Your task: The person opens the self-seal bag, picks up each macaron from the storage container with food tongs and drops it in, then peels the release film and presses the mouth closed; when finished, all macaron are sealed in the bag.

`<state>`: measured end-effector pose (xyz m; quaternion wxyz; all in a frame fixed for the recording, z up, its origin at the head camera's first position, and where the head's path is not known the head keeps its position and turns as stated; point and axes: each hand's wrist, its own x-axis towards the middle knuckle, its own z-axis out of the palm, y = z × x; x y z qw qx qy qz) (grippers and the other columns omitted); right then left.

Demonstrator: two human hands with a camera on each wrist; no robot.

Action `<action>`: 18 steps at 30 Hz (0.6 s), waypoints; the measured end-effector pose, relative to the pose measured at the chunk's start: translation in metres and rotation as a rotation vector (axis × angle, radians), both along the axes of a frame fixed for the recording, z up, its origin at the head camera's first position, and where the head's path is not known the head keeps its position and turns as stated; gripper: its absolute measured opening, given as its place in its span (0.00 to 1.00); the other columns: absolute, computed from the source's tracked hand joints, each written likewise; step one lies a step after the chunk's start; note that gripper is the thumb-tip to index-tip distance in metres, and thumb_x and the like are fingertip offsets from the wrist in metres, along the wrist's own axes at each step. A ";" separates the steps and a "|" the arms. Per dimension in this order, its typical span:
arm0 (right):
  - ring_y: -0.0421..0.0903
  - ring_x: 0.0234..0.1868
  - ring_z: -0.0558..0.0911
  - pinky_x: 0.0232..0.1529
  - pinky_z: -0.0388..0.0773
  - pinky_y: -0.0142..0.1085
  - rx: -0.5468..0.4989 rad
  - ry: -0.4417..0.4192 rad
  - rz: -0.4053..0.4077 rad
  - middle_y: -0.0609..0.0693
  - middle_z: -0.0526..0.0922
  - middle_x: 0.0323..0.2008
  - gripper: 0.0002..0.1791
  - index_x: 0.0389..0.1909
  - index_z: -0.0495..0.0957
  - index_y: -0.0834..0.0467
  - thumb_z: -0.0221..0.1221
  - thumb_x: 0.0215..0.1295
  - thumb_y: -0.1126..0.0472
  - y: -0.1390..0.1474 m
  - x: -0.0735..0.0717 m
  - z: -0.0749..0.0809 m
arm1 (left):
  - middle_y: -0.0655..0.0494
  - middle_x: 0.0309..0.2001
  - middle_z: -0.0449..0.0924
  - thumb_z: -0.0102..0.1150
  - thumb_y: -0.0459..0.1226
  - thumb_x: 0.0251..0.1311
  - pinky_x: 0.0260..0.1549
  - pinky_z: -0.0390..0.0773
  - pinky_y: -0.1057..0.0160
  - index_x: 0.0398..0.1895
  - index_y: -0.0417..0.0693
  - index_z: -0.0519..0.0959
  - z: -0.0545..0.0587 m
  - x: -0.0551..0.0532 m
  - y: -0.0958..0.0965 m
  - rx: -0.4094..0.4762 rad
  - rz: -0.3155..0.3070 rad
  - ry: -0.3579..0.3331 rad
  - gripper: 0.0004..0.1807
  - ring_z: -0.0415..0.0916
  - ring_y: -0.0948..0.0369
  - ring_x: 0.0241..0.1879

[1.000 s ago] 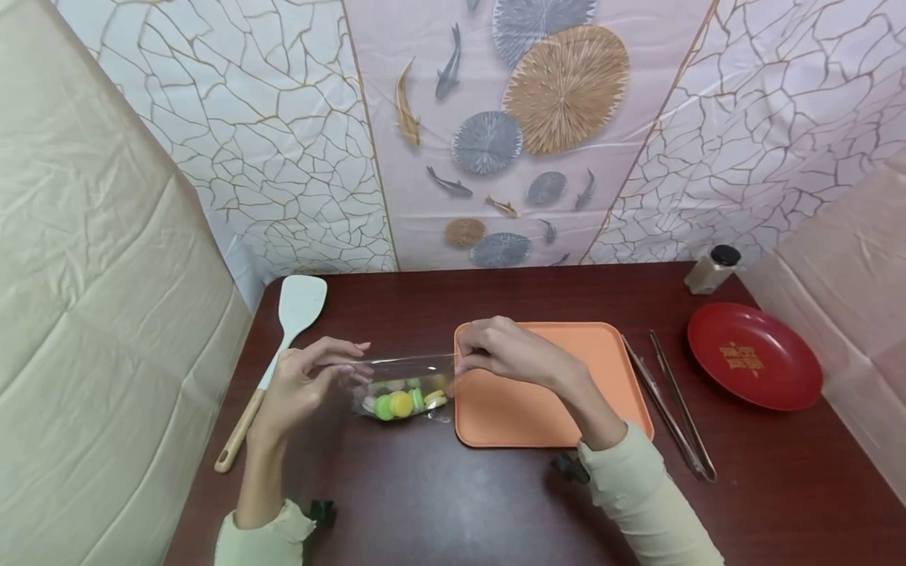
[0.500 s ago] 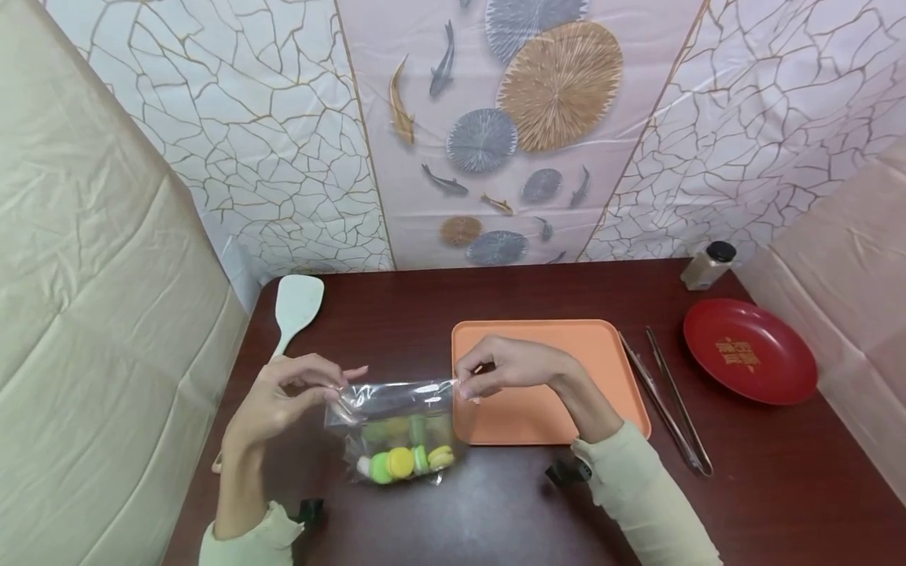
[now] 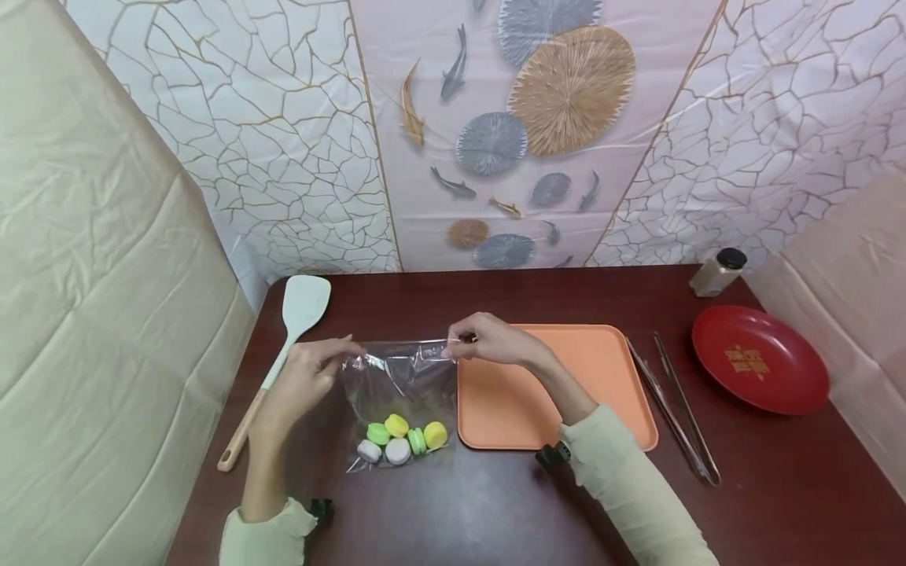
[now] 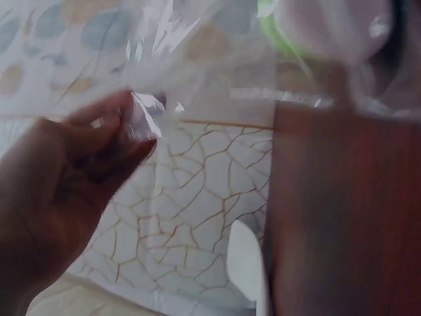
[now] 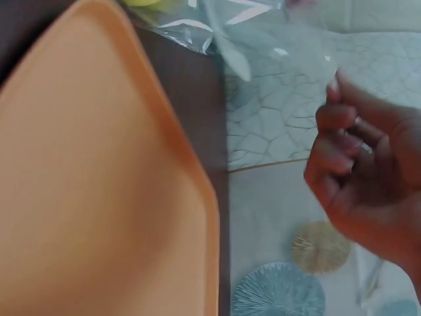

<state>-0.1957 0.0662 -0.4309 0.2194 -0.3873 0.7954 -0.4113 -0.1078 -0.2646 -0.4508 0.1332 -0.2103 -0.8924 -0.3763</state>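
A clear plastic bag [image 3: 399,385] hangs between my two hands, its top edge stretched sideways. My left hand [image 3: 306,377] pinches its top left corner, and my right hand [image 3: 488,339] pinches the top right corner. Inside, at the bottom, lie several macarons [image 3: 398,450] in green, yellow and pale grey-purple. The left wrist view shows the left fingers [image 4: 108,131] on the shiny film, with a pale macaron [image 4: 332,26] close by. In the right wrist view, thumb and forefinger meet on the bag's thin edge.
An orange tray [image 3: 559,436] lies right of the bag, under the right forearm. Beyond it are metal tongs [image 3: 668,409], a red plate [image 3: 786,377] and a black-lidded jar [image 3: 718,273]. A white spatula [image 3: 300,306] with a wooden handle lies at the left.
The bag first drops slightly towards me, then rises away again with both hands. It now hangs more spread out, and the macarons have shifted into a looser cluster at its bottom.
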 end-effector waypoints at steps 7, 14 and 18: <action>0.38 0.24 0.64 0.31 0.64 0.32 0.180 0.098 -0.229 0.44 0.75 0.23 0.13 0.30 0.85 0.62 0.64 0.79 0.65 -0.019 -0.022 -0.031 | 0.38 0.62 0.87 0.58 0.29 0.79 0.60 0.82 0.35 0.68 0.36 0.82 -0.025 -0.012 0.017 -0.203 0.110 -0.204 0.19 0.86 0.39 0.60; 0.45 0.33 0.76 0.32 0.73 0.39 0.398 0.204 -0.310 0.41 0.80 0.25 0.17 0.24 0.82 0.48 0.71 0.75 0.50 -0.030 -0.060 -0.101 | 0.38 0.87 0.56 0.56 0.43 0.84 0.75 0.64 0.27 0.83 0.36 0.66 -0.108 -0.033 0.004 -0.216 0.032 -0.261 0.32 0.64 0.29 0.78; 0.57 0.46 0.79 0.40 0.80 0.49 0.539 0.298 -0.380 0.51 0.84 0.31 0.17 0.22 0.81 0.55 0.71 0.73 0.60 -0.045 -0.033 -0.054 | 0.39 0.90 0.39 0.61 0.38 0.81 0.77 0.48 0.20 0.82 0.27 0.62 -0.082 -0.022 0.017 -0.200 0.041 -0.339 0.36 0.44 0.29 0.85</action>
